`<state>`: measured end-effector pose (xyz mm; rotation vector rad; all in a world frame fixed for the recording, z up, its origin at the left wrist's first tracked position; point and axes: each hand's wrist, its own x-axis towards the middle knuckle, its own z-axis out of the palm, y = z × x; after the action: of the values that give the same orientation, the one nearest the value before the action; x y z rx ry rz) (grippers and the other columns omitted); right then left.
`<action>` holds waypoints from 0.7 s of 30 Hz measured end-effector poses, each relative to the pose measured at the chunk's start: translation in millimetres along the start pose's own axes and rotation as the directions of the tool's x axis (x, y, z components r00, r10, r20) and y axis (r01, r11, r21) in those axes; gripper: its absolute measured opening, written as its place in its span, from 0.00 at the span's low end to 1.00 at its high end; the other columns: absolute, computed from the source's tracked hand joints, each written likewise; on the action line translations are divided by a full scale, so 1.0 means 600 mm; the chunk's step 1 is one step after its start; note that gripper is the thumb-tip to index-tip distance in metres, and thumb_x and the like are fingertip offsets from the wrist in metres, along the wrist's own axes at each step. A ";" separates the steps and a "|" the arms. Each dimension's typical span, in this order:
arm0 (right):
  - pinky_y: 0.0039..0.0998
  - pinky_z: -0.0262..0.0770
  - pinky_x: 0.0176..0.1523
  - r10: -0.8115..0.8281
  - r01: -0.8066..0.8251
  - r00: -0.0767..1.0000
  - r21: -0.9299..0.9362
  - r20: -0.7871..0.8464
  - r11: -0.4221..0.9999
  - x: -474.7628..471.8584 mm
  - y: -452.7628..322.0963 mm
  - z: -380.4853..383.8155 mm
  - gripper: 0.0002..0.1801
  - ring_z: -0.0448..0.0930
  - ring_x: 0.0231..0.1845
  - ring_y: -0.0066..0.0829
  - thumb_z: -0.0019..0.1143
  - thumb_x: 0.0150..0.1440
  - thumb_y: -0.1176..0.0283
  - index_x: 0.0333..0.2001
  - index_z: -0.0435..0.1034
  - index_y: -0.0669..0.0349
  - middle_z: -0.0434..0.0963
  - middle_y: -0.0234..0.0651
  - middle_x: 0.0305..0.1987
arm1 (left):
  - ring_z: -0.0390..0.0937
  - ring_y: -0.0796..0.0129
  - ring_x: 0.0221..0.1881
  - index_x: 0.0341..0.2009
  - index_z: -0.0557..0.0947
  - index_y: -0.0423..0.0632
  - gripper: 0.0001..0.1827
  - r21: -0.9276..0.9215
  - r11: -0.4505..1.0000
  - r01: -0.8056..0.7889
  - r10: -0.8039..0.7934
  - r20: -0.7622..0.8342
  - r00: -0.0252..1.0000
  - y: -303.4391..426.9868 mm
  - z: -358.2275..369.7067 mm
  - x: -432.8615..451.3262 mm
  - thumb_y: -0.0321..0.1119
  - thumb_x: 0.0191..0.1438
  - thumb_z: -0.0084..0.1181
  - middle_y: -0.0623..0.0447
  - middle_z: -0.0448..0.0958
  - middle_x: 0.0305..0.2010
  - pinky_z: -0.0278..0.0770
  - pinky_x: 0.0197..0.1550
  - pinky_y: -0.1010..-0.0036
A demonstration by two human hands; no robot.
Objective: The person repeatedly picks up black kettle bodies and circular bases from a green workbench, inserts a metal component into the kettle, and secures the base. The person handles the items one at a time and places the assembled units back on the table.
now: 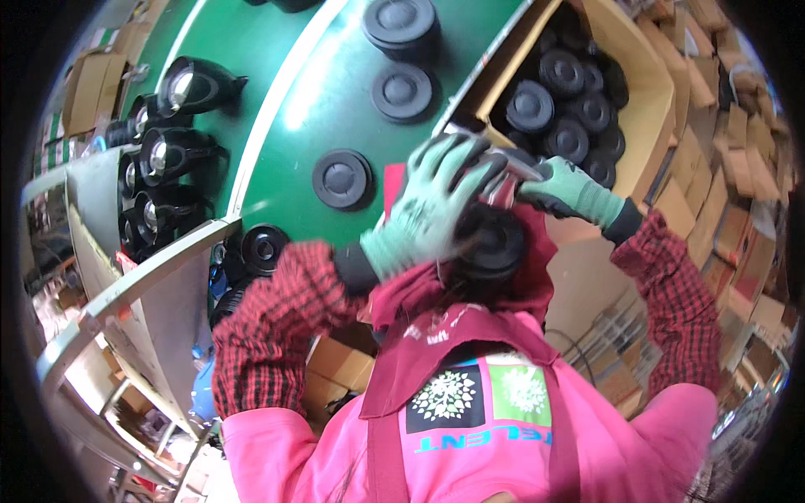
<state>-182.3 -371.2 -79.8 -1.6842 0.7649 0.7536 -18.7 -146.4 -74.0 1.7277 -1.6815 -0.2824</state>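
Observation:
My left hand [434, 195], in a green knitted glove with dark fingertips, is raised before my chest with its fingers bent over. My right hand [569, 192], gloved alike, pinches one end of a thin shiny item [512, 166] between the hands. That item is partly covered and blurred, so its kind is unclear. My left fingers lie at its other end; whether they grip it is hidden. Just below them, a black round part [494, 242] with a ringed face lies in front of my dark red apron [534, 270], partly behind my left hand.
Black ringed discs [343, 179] rest on the green work surface [283, 170], some stacked. A cardboard carton [654, 88] at right holds several more. Glossy black housings [182, 154] stand at left beyond a pale metal rail [163, 270]. Flattened cardboard [698, 182] is piled at far right.

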 end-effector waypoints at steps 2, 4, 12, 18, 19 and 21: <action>0.35 0.78 0.39 -0.176 0.166 0.940 -0.056 -0.294 0.984 0.051 -0.004 -0.004 0.18 0.83 0.33 0.37 0.58 0.59 0.55 0.40 0.80 0.59 0.82 0.39 0.28 | 0.57 0.38 0.70 0.65 0.71 0.52 0.44 -0.269 0.948 0.171 -0.127 0.172 0.977 0.033 0.000 -0.032 0.48 0.41 0.70 0.42 0.64 0.66 0.58 0.68 0.42; 0.34 0.75 0.37 -0.291 0.258 0.857 -0.135 -0.425 0.957 0.130 -0.052 0.021 0.21 0.81 0.32 0.30 0.60 0.59 0.52 0.41 0.80 0.59 0.80 0.37 0.28 | 0.56 0.35 0.70 0.64 0.72 0.54 0.46 -0.323 0.931 0.168 -0.079 0.272 0.959 0.063 0.022 -0.062 0.50 0.40 0.73 0.42 0.64 0.66 0.59 0.68 0.42; 0.45 0.72 0.59 -0.337 0.255 0.929 -0.399 -0.153 0.881 0.413 -0.280 0.155 0.34 0.80 0.51 0.53 0.50 0.58 0.39 0.55 0.73 0.54 0.81 0.53 0.48 | 0.62 0.39 0.68 0.57 0.78 0.57 0.36 -0.185 0.983 -0.008 -0.027 -0.191 0.981 0.061 -0.046 -0.194 0.41 0.39 0.75 0.45 0.70 0.62 0.60 0.68 0.41; 0.46 0.71 0.57 -0.897 0.629 0.441 -0.704 -0.026 0.329 0.294 -0.268 0.116 0.24 0.69 0.58 0.58 0.39 0.70 0.55 0.69 0.59 0.39 0.66 0.57 0.58 | 0.71 0.56 0.63 0.58 0.73 0.47 0.29 -0.933 0.312 0.177 -0.876 -0.211 0.433 -0.121 -0.181 -0.247 0.52 0.60 0.60 0.47 0.73 0.61 0.71 0.64 0.56; 0.44 0.71 0.58 -0.925 0.732 0.378 -0.596 -0.049 0.330 0.271 -0.272 0.107 0.27 0.70 0.59 0.53 0.48 0.65 0.56 0.67 0.60 0.45 0.67 0.55 0.59 | 0.71 0.59 0.63 0.60 0.73 0.48 0.29 -0.997 0.074 -0.002 -0.879 -0.066 0.473 -0.163 -0.199 -0.242 0.56 0.65 0.52 0.48 0.72 0.63 0.73 0.64 0.57; 0.40 0.70 0.60 -0.889 0.884 0.451 -0.096 -0.076 0.457 0.244 -0.302 0.100 0.35 0.72 0.59 0.44 0.65 0.55 0.59 0.63 0.63 0.58 0.69 0.50 0.60 | 0.72 0.59 0.62 0.65 0.71 0.51 0.31 -0.983 0.019 -0.183 -0.851 -0.112 0.513 -0.232 -0.203 -0.203 0.60 0.69 0.40 0.50 0.72 0.65 0.72 0.64 0.54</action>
<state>43.5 -292.2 -107.4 -1.8623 -0.1633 -0.1066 147.9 -4.1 -106.8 0.8318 0.0385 -0.6490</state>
